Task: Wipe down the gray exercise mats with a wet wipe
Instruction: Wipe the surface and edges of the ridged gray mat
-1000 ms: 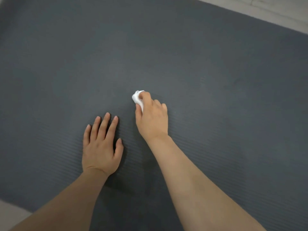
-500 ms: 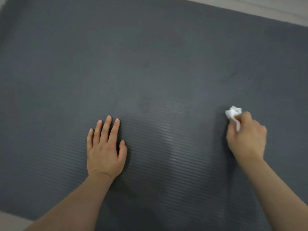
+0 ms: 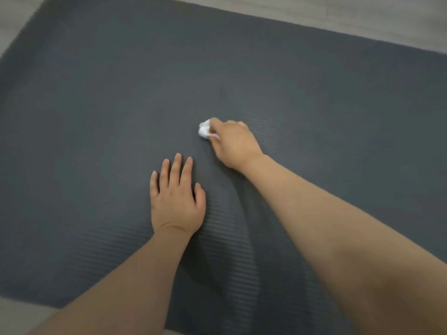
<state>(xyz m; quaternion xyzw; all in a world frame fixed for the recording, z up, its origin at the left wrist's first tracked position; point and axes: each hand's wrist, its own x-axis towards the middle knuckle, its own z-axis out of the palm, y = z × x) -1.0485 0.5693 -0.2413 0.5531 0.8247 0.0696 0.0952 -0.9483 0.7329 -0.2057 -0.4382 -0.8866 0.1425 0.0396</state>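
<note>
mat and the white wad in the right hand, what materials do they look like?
Gray mat: likely foam or soft rubber, matte, with fine parallel ribs across its surface. White wad: looks like thin nonwoven wipe or tissue, crumpled, pinched by the right hand. Wetness can't be told.

A pale floor (image 3: 362, 18) carries a ribbed gray exercise mat (image 3: 96, 105) lying flat on it, with floor showing past the mat's far and near-left edges.
</note>
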